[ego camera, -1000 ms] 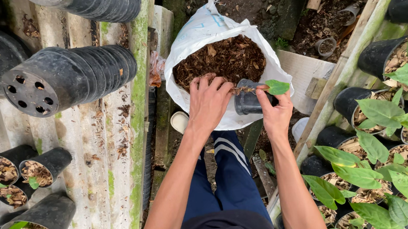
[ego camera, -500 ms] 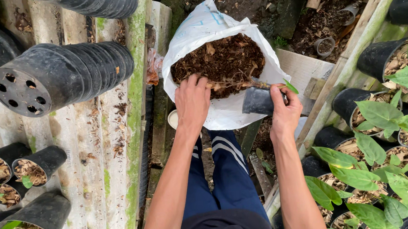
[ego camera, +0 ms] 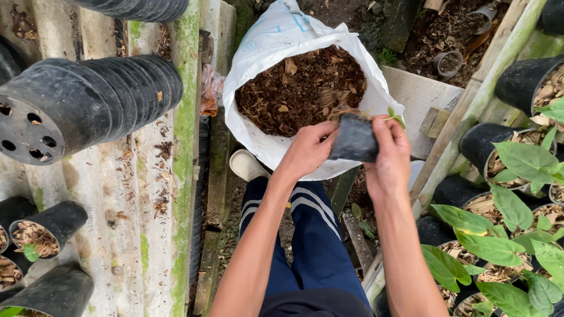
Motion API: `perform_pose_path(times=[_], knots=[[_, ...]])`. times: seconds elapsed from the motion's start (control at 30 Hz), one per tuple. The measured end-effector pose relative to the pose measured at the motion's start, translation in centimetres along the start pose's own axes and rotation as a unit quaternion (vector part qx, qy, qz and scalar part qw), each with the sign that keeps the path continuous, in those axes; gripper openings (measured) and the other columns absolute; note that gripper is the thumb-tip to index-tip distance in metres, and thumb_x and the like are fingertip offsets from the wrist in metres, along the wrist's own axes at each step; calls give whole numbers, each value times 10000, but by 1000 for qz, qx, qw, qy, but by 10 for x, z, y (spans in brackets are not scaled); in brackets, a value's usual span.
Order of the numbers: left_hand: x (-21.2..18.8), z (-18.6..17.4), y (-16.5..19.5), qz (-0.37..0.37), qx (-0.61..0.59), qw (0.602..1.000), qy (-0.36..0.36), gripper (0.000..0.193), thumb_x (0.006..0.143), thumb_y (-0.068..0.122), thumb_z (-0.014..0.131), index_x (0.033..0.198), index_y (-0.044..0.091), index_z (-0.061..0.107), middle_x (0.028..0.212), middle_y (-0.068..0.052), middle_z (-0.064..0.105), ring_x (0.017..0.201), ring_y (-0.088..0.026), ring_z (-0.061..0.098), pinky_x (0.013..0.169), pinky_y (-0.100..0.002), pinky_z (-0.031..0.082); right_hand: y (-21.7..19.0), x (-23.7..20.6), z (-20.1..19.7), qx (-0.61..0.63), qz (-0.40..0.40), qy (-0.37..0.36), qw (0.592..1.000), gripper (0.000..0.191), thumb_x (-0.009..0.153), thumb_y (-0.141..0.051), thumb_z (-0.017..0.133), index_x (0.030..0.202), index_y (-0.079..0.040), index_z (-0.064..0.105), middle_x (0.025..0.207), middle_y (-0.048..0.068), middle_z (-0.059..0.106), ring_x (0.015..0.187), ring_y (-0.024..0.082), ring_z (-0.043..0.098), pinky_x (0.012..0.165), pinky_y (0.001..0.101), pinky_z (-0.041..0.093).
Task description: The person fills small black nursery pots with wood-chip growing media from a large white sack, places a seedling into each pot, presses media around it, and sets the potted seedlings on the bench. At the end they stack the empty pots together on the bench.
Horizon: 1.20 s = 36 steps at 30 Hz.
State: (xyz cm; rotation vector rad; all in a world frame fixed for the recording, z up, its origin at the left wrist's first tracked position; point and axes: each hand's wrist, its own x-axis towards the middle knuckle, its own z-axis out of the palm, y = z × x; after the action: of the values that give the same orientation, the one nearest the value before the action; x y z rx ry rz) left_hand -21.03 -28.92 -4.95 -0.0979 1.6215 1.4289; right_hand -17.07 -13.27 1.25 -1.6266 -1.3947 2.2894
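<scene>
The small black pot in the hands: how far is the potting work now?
Done: planted pots stand at right. In hand: left hand and right hand hold the small black pot over the white sack of bark. Left: a stack of empty pots lies unused.

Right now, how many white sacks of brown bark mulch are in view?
1. The open white plastic sack of brown bark mulch stands directly ahead of both hands, which hold a small black plastic pot at its near rim. None hidden, apparently.

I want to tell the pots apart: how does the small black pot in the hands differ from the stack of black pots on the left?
The small black pot is single, held by both hands over the white sack. The stack of black pots is many nested pots, much wider, lying sideways with drainage holes showing. Both are black.
</scene>
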Motion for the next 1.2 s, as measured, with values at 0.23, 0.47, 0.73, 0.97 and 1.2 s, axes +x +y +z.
perform_pose_path(times=[0.23,0.47,0.73,0.97,1.2], knots=[[23,14,-41,98,-182,976,-63,482,1081,357,471,1450,52,530,1432,-113,587,1289,-174,528,1127,-334,382,14,8,2,-64,-115,-34,991,92,1030,-151,681,1052,-65,660,1023,-21,632,939,79,562,856,240,485],[28,16,-19,45,95,990,94,437,1125,324,386,1110,11,690,1129,-167,710,1091,-300,619,1070,-413,478,14,14,8,-139,-185,20,973,70,1028,-134,691,1040,-68,671,1017,-18,627,885,70,509,815,255,448],[-9,-10,15,142,-123,982,-3,445,1014,412,601,1088,5,765,1326,-125,674,1149,-247,663,959,-398,531,-1,7,10,-187,-190,3,964,88,1024,-124,689,1069,-49,682,1017,-11,644,912,83,531,852,257,455],[-2,-6,30,75,-26,987,-140,588,889,581,673,1213,91,704,1120,-63,768,1014,-165,697,884,-357,538,1,1,10,-151,-157,-43,975,84,1020,-110,668,1050,-33,658,1048,12,677,975,105,596,903,274,496],[-7,-7,44,50,37,993,-99,585,862,602,653,1206,135,725,1098,-90,783,999,-239,725,873,-387,546,3,6,13,-164,-190,-41,967,74,1017,-101,669,1042,-35,643,1078,25,698,1027,112,642,947,277,517]])
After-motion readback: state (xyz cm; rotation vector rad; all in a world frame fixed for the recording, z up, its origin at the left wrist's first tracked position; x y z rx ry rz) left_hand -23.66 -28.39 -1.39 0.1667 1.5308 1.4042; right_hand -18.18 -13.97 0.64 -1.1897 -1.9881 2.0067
